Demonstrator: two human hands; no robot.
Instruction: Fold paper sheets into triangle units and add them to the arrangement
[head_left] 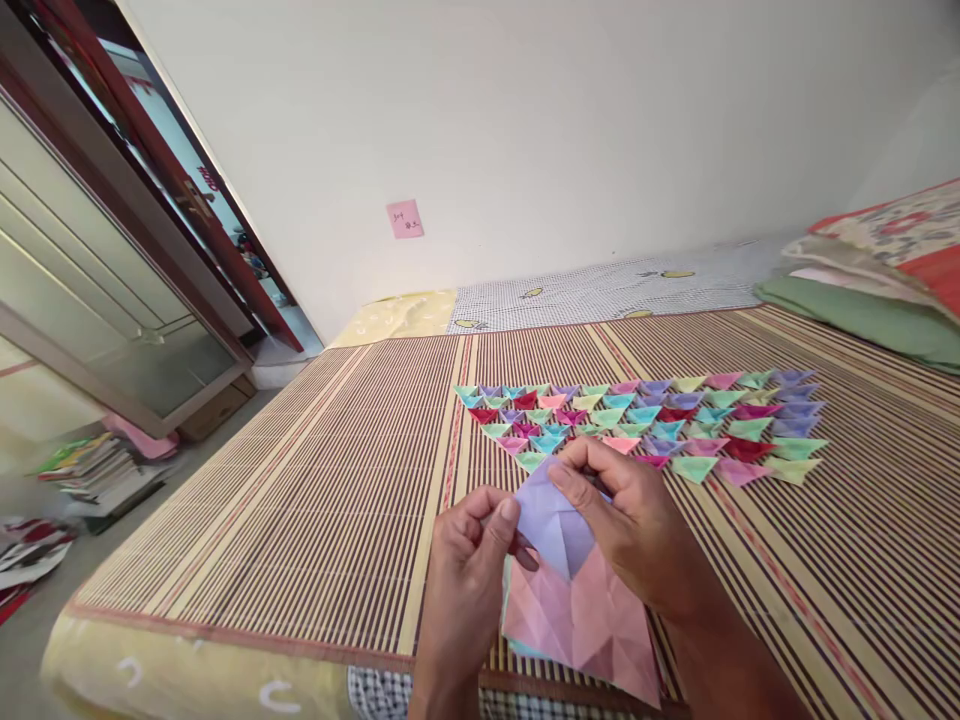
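A lavender sheet of paper (551, 518) with crease lines is held up between both hands. My left hand (474, 560) pinches its left corner between thumb and fingers. At the upper right edge, my right hand (619, 500) grips it, thumb on top. Under the lavender sheet lies a creased pink paper (592, 625), with a green-blue edge of another sheet showing beneath. Beyond the hands, several small folded paper pieces (694, 467) in many colours stand in rows on the striped mat (322, 500).
Folded cloths (870, 315) in green, red and floral print lie at the right back. A pink note (405, 219) is stuck on the wall. Books (105, 475) are stacked on the floor at left, near a door (97, 270).
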